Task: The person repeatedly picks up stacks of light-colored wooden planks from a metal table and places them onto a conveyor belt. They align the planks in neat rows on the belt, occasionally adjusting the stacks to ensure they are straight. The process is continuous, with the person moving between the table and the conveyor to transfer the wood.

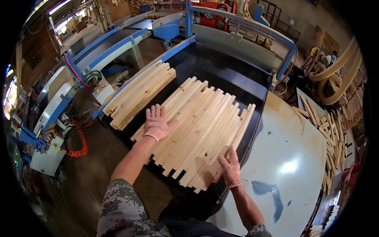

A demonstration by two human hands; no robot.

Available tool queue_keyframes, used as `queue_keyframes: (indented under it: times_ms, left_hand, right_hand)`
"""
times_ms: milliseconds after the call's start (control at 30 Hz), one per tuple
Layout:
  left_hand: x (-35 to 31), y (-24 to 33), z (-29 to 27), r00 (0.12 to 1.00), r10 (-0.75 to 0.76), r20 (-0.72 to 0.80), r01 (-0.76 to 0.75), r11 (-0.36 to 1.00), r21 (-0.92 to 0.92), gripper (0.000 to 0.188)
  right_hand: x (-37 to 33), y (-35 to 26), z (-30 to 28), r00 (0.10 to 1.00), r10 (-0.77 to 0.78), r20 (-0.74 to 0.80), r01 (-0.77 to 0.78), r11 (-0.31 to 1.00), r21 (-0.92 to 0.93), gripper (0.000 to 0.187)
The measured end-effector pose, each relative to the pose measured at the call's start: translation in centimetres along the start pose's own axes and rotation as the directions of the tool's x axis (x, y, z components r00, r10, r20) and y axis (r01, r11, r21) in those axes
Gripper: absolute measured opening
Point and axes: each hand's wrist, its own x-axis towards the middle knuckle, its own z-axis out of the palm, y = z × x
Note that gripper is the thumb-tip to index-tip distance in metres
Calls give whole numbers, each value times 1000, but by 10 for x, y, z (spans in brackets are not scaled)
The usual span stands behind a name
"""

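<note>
A wide batch of pale wooden strips lies side by side on a black conveyor belt, their ends uneven. My left hand, in a light pinkish work glove, rests flat on the batch's left part with its fingers stretched out. At the near right edge of the batch is my right hand, gloved the same way, its fingers extended along the outermost strips and its thumb apart. Neither hand is wrapped around a strip. A second, narrower group of wooden strips lies to the left, separated by a gap of bare belt.
A pale, stained metal table adjoins the belt on the right. Beyond it lies a heap of loose wood sticks, with a thick beige hose above. A blue machine frame spans the belt's far end. Blue-edged machinery stands left.
</note>
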Motion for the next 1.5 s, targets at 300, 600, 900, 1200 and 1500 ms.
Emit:
queue_keyframes:
  times_ms: [300,600,900,1200,1500]
  left_hand:
    - [78,-103,-4,995,26,-93,-24,999,24,103]
    - [100,-77,-5,965,167,-200,-177,984,-33,80]
    - [-156,212,-1,813,581,-43,-206,218,-954,47]
    - [-509,440,57,99,991,89,189,69,-980,39]
    - [-736,562,123,-560,662,498,-84,553,-829,45]
  right_hand:
    - [53,-9,112,999,-6,47,8,999,-39,83]
    - [-2,40,81,979,-164,124,185,966,-181,68]
    - [-262,76,-121,968,-83,239,-45,874,484,71]
    - [-592,242,-260,795,344,-499,293,503,813,66]
    - [-748,314,-281,377,637,-672,691,290,662,49]
